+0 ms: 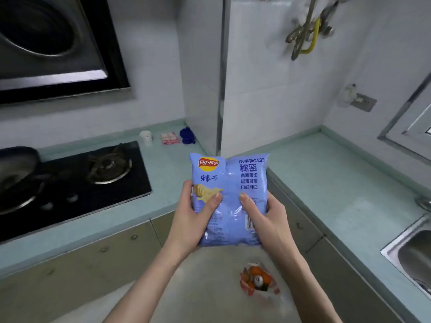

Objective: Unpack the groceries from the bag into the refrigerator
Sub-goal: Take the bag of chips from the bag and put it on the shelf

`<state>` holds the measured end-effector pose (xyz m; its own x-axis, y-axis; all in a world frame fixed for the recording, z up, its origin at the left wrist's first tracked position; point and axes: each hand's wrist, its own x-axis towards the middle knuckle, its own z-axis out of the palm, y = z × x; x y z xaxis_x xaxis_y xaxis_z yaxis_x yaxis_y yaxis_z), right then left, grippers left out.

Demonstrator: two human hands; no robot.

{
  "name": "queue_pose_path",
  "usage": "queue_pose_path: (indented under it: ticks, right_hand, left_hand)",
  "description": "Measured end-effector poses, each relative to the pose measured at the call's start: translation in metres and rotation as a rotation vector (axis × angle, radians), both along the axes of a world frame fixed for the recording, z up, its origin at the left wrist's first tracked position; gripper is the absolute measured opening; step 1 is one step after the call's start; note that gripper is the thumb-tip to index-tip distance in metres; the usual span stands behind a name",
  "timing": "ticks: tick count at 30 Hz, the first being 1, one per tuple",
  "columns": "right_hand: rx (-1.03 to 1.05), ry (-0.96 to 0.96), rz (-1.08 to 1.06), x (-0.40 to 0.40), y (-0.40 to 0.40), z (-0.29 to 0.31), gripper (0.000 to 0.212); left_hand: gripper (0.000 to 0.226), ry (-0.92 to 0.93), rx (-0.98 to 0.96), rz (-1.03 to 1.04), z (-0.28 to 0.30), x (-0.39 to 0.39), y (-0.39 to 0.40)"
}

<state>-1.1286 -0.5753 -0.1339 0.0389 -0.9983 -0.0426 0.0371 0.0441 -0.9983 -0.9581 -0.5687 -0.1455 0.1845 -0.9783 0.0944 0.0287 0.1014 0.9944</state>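
Step in hand: one grocery item is out of the bag and held up in both hands; by my reading it has yet to go to the refrigerator.
Chip bag (229, 197): light blue, upright, at frame centre, in the air in front of the corner of the table (326, 183).
Left hand (193, 217): fingers clamped on the packet's lower left edge, thumb across the front.
Right hand (268, 220): fingers clamped on the lower right edge, thumb on the front.
Grocery bag (257, 279): on the floor at 5 o'clock, orange items showing inside.
Refrigerator: not in view.
Stove (77, 183): at 9 o'clock.
Next move: probably a turn toward the refrigerator, freeing one hand for its door.
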Motion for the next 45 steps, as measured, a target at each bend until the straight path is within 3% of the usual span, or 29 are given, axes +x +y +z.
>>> queue_pose_path:
  ticks: [6,11,22,29,41,45]
  right_hand:
    - [-0.011,-0.002,0.247,0.039,-0.009,0.02,0.016]
    - [-0.049,0.01,0.474,0.076,-0.003,0.029,0.018]
    - [-0.115,-0.057,0.854,0.166,0.068,0.045,0.023]
    - [-0.156,-0.088,1.02,0.215,0.145,0.056,0.024]
    - [-0.184,-0.131,1.359,0.287,0.327,0.082,0.034]
    - [-0.187,-0.153,1.452,0.303,0.393,0.088,0.022]
  left_hand:
    - [0.026,-0.072,-0.006,0.264,0.021,0.033,0.034]
    - [0.035,-0.249,0.017,0.497,0.031,0.056,0.078]
    - [0.027,-0.237,0.02,0.894,0.059,0.095,0.197]
    - [0.042,-0.261,0.032,1.047,0.07,0.121,0.291]
    - [0.038,-0.256,-0.001,1.401,0.097,0.136,0.489]
    - [0.045,-0.247,0.011,1.484,0.104,0.138,0.558]
